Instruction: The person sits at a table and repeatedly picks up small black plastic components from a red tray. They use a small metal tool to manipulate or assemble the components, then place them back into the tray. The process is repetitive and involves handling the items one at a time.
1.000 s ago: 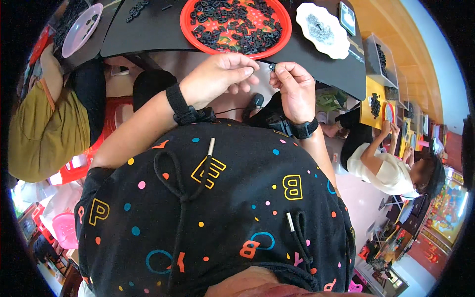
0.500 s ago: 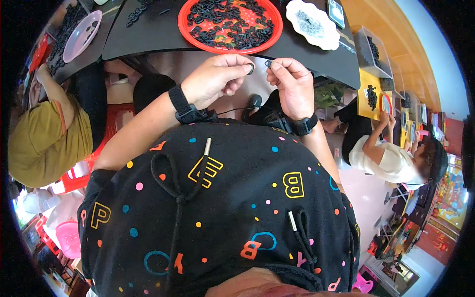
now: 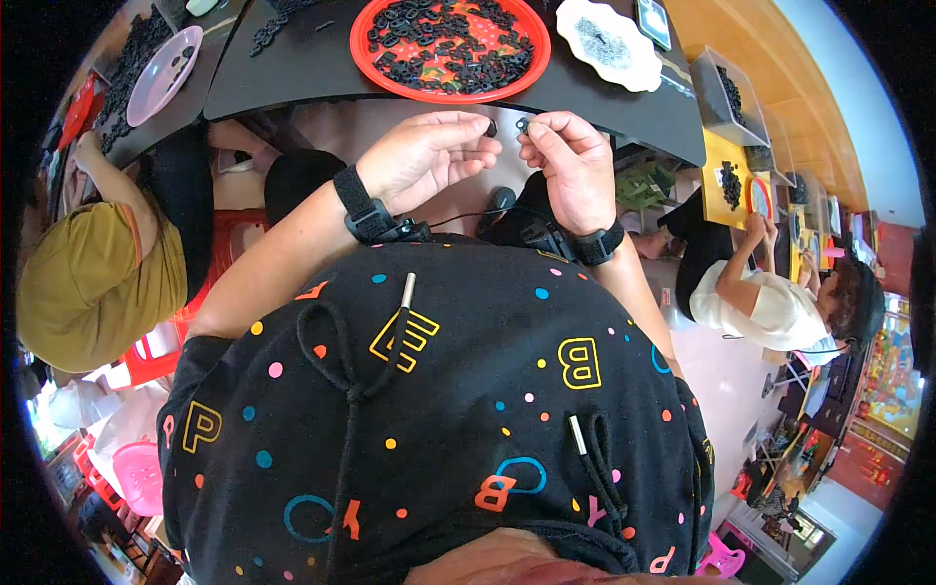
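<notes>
Just off the near edge of the dark table, my left hand [image 3: 434, 156] pinches a small dark ring-like piece [image 3: 491, 128] between thumb and fingertips, its other fingers loosely curled. Close beside it on the right, my right hand [image 3: 573, 161] holds a small black part with a hole [image 3: 523, 126] between thumb and index finger. The two pieces are apart. Beyond my hands stands a red round tray [image 3: 363, 58] with many small black looped parts on it. A white scalloped plate [image 3: 639, 73] at its right bears a pile of tiny metallic pieces.
A pale pink plate [image 3: 146, 93] and heaped black parts [image 3: 122, 73] lie at the far left, near a person in an olive shirt [image 3: 97, 283]. Clear bins [image 3: 717, 107] stand at right. A person in white [image 3: 751, 302] works at a yellow table [image 3: 720, 210].
The left hand's fingers have spread a little and its piece has turned, showing less of its ring. The right hand has shifted slightly left with its part.
</notes>
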Demonstrator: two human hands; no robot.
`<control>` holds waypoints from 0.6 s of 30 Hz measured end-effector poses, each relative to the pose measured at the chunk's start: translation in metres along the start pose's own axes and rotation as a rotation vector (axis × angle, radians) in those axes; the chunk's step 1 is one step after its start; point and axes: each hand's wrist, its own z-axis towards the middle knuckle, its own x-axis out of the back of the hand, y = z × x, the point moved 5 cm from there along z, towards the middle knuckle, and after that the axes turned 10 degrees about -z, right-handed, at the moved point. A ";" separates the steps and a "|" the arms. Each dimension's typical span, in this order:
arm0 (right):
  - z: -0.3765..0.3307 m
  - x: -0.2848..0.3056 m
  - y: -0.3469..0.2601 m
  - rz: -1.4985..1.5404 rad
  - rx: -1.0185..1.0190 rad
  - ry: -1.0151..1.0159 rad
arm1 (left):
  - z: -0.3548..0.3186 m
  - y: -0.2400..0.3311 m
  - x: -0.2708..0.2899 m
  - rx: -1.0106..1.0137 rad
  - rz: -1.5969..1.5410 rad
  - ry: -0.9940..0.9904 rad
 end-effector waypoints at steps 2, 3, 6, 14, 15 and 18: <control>-0.001 0.000 0.002 0.000 0.000 0.005 | 0.001 -0.003 0.002 0.015 0.005 0.012; -0.001 0.001 0.003 -0.004 0.002 0.011 | 0.001 -0.004 0.003 0.023 0.008 0.017; -0.001 0.002 0.005 -0.009 0.010 0.021 | 0.001 -0.004 0.002 0.031 0.067 0.035; 0.000 -0.001 0.009 -0.022 -0.031 -0.004 | 0.004 -0.009 0.006 0.051 0.113 -0.005; 0.000 -0.001 0.009 -0.020 -0.030 -0.008 | 0.004 -0.009 0.006 0.063 0.119 -0.030; 0.000 -0.001 0.011 -0.015 -0.027 -0.020 | 0.004 -0.009 0.004 0.040 0.116 0.003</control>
